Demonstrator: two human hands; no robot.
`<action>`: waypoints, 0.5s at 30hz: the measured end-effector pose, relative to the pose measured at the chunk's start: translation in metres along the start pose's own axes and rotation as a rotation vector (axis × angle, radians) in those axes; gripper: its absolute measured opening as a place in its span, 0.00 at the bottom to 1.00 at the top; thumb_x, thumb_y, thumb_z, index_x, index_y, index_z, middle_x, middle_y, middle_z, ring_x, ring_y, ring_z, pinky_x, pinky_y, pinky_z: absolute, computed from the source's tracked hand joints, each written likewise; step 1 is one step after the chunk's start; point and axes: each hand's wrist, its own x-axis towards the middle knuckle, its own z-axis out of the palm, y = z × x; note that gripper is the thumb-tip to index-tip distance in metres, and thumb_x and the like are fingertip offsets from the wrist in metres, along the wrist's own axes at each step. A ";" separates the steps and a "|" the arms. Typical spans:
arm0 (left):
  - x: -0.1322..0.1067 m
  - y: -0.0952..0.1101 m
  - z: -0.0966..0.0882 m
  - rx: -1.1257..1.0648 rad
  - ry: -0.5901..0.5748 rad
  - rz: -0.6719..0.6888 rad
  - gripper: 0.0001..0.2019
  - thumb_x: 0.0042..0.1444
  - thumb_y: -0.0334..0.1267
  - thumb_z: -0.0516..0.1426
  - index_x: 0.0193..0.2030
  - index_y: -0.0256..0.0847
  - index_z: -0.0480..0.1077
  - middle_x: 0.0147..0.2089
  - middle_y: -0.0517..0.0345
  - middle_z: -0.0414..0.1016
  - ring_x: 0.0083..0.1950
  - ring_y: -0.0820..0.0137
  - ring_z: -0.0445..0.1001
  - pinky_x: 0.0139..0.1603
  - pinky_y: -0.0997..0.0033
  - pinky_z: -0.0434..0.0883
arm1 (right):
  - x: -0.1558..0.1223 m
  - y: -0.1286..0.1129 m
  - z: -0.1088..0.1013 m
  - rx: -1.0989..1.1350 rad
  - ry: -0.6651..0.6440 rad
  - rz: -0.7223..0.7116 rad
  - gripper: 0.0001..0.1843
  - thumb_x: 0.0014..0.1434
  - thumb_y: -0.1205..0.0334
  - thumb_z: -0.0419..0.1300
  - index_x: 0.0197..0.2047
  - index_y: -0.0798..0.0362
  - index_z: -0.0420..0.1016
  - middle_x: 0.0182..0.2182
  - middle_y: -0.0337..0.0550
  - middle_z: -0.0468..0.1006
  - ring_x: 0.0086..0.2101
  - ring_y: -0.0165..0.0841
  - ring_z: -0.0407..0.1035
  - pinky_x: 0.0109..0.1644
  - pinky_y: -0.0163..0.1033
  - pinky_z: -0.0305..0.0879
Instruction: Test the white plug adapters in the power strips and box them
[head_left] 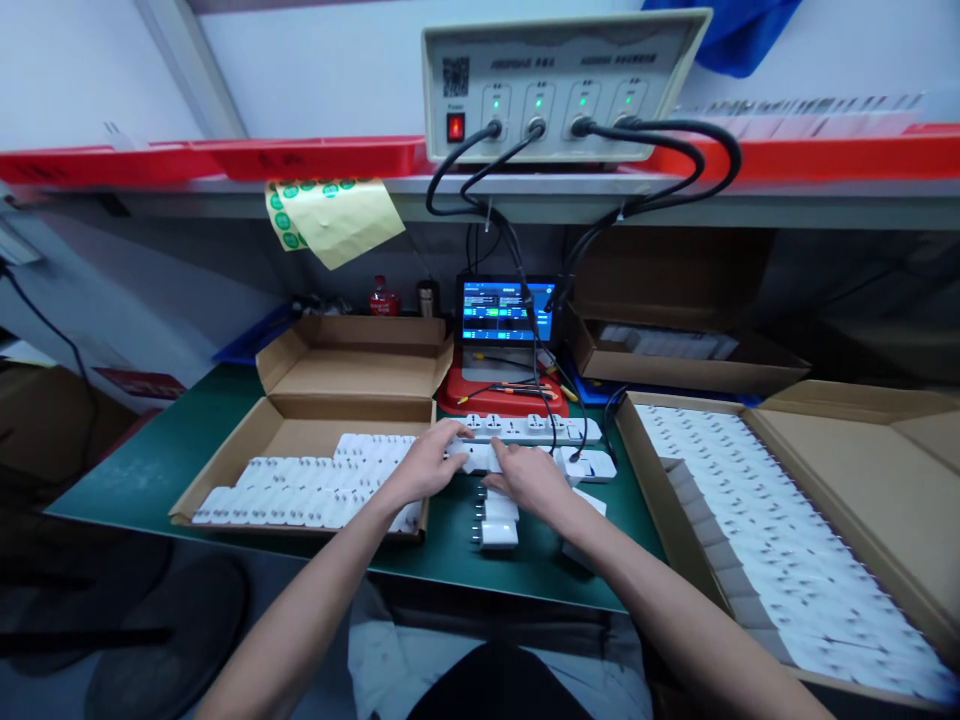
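Green-topped table [142, 470] under a grey shelf [390, 185], red plastic trays [315, 157] along the shelf edge. Four-channel test unit [555, 90] on the shelf: beige case, lit red power switch [455, 127], four green indicators, black cables [660, 150] looping down toward the table. Small monitor [508, 312] at far side of table, blue readout showing, red tray [487, 400] just in front. Open cardboard box [352, 370] on left of table, rows of white plug adapters [300, 490] inside. Larger open carton [847, 440] beyond right table edge, packed with tight rows of white chargers [765, 530]. Second carton [675, 350] further back on the right, partly filled. Yellow sheet of round green stickers [334, 222] hanging off the shelf edge.

White power strip [525, 428] lying across the mat, just far of both hands, sockets up. Short column of white adapters [495, 520] on the mat, near of the hands, prongs to the left. One white adapter [472, 458] right under both hands, between box and strip. Left hand [427, 462]: fingers slightly spread, draped over left end of adapter, fingertips [459, 429] at strip edge. Right hand [525, 478]: fingers together, pressed down on right end of adapter. No clear pinch; grip force impossible to tell from this view.
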 end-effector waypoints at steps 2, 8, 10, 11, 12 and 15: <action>0.002 -0.003 0.005 0.073 -0.047 0.020 0.18 0.63 0.34 0.62 0.59 0.47 0.79 0.60 0.50 0.79 0.62 0.55 0.79 0.70 0.52 0.75 | -0.010 0.009 0.000 0.034 0.077 -0.022 0.40 0.75 0.41 0.65 0.80 0.51 0.63 0.58 0.64 0.86 0.50 0.54 0.86 0.51 0.48 0.77; 0.007 -0.009 0.011 0.178 -0.181 0.027 0.26 0.63 0.30 0.63 0.67 0.49 0.76 0.65 0.49 0.80 0.67 0.51 0.79 0.75 0.47 0.73 | -0.054 0.064 -0.004 0.261 0.422 -0.053 0.27 0.77 0.41 0.59 0.69 0.47 0.80 0.55 0.55 0.89 0.46 0.48 0.83 0.50 0.48 0.76; 0.009 -0.012 0.013 0.198 -0.199 0.033 0.26 0.62 0.29 0.64 0.66 0.49 0.77 0.65 0.48 0.81 0.67 0.50 0.79 0.75 0.47 0.73 | -0.066 0.086 -0.005 0.306 0.468 -0.041 0.25 0.78 0.41 0.57 0.62 0.47 0.85 0.53 0.53 0.89 0.45 0.48 0.83 0.51 0.49 0.76; 0.010 -0.013 0.015 0.212 -0.209 0.037 0.26 0.61 0.29 0.64 0.66 0.49 0.77 0.65 0.48 0.81 0.68 0.49 0.79 0.75 0.47 0.73 | -0.070 0.097 -0.006 0.312 0.469 -0.032 0.24 0.77 0.41 0.57 0.58 0.47 0.86 0.52 0.53 0.90 0.45 0.47 0.83 0.50 0.48 0.75; 0.010 -0.013 0.017 0.230 -0.218 0.040 0.27 0.61 0.29 0.64 0.67 0.49 0.76 0.66 0.47 0.81 0.68 0.49 0.79 0.74 0.48 0.73 | -0.073 0.107 -0.005 0.307 0.456 -0.020 0.23 0.77 0.42 0.57 0.54 0.47 0.87 0.50 0.52 0.90 0.45 0.47 0.83 0.50 0.48 0.75; 0.010 -0.015 0.025 0.303 -0.236 0.037 0.29 0.63 0.29 0.63 0.71 0.47 0.74 0.68 0.44 0.81 0.69 0.47 0.79 0.73 0.48 0.74 | -0.072 0.131 0.000 0.255 0.372 0.028 0.19 0.75 0.44 0.60 0.45 0.47 0.87 0.44 0.51 0.90 0.43 0.47 0.82 0.47 0.45 0.72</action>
